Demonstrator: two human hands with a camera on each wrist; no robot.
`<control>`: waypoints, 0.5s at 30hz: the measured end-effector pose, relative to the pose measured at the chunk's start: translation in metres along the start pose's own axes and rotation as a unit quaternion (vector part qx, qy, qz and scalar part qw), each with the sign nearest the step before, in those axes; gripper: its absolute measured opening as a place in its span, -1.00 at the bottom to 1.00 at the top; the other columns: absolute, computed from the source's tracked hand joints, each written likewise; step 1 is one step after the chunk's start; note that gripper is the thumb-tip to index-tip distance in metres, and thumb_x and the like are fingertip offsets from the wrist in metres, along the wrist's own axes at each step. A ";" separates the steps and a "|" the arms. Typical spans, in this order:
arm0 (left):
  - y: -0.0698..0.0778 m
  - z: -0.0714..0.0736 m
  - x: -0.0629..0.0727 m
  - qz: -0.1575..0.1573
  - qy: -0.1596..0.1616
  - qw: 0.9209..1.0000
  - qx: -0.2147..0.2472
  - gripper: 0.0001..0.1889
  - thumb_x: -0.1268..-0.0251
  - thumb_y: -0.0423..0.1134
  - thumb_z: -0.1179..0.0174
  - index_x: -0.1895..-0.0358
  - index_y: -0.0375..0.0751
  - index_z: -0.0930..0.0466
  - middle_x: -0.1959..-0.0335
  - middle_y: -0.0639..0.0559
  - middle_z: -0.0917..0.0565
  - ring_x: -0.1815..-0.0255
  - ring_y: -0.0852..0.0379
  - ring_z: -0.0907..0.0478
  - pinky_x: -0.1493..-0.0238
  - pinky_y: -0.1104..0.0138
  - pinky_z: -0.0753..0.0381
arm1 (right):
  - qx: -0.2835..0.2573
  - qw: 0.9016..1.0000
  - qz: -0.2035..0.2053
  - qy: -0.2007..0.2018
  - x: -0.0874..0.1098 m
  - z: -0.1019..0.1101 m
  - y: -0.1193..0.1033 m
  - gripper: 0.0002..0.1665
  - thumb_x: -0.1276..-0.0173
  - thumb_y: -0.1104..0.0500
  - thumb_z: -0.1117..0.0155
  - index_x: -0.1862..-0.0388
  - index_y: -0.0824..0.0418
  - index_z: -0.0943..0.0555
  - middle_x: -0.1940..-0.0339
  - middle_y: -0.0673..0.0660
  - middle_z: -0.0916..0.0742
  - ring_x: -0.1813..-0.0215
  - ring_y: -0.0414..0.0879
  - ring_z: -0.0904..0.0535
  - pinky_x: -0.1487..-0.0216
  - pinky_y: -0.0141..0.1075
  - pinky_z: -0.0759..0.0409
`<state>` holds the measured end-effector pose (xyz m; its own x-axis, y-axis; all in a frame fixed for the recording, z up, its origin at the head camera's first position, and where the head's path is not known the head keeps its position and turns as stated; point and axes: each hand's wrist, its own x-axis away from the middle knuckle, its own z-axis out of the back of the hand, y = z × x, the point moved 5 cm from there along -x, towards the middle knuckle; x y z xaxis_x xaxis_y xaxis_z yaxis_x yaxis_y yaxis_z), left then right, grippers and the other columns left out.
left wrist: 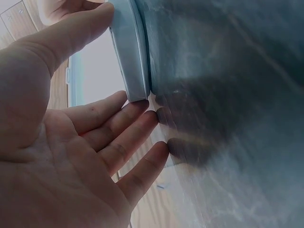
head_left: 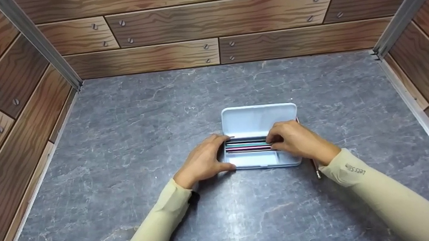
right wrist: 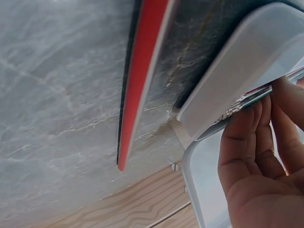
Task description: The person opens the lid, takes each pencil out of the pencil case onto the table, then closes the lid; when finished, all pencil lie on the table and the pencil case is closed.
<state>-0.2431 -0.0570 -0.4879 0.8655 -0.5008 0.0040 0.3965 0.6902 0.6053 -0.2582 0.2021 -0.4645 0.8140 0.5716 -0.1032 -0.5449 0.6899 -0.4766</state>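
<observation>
In the head view, the right grip (head_left: 296, 139) hides one end of the pencils (head_left: 247, 149). The top edge cuts off the red pencil (right wrist: 142, 85) in the right wrist view and the case (left wrist: 132, 57) in the left.

Looks like smooth plastic on the pencil case (head_left: 251, 159), satin paint on the red pencil (right wrist: 142, 85), matt cloth on the sleeves (head_left: 394, 194) — slick, marble-patterned sheen across the tabletop (head_left: 141, 114), printed woodgrain on the wall panels (head_left: 221, 18), dull metal along the corner strips (head_left: 33, 39).
</observation>
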 end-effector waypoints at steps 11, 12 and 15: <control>0.000 0.000 0.000 -0.003 0.002 1.000 -0.004 -0.10 -0.20 -0.01 -0.70 -0.58 -0.23 -0.53 -0.44 -0.14 -0.67 -0.49 -0.15 -0.62 -0.59 -0.08 -0.59 | 0.002 1.000 0.003 -0.007 -0.003 0.002 0.000 -0.89 -0.34 0.35 -0.63 0.17 0.23 -0.90 0.22 0.13 -0.86 0.18 -0.03 -0.79 0.07 -0.10 -0.82; 0.000 0.000 0.000 -0.004 0.002 1.000 -0.004 -0.10 -0.20 -0.01 -0.70 -0.58 -0.23 -0.53 -0.45 -0.14 -0.67 -0.50 -0.15 -0.62 -0.59 -0.08 -0.59 | 0.005 1.000 0.004 -0.007 -0.003 0.002 0.000 -0.89 -0.35 0.35 -0.63 0.16 0.22 -0.91 0.22 0.12 -0.86 0.17 -0.03 -0.79 0.07 -0.10 -0.82; 0.000 0.000 0.000 -0.004 0.003 1.000 -0.005 -0.11 -0.21 -0.01 -0.69 -0.58 -0.22 -0.53 -0.46 -0.13 -0.66 -0.51 -0.14 -0.61 -0.59 -0.07 -0.59 | 0.010 1.000 0.014 -0.005 -0.002 0.003 0.000 -0.88 -0.38 0.34 -0.61 0.15 0.21 -0.93 0.21 0.10 -0.88 0.17 -0.03 -0.81 0.08 -0.10 -0.82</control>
<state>-0.2429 -0.0572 -0.4877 0.8639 -0.5037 -0.0058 0.4071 0.6915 0.5967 -0.2605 0.2018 -0.4619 0.7963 0.5952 -0.1082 -0.5717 0.6818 -0.4564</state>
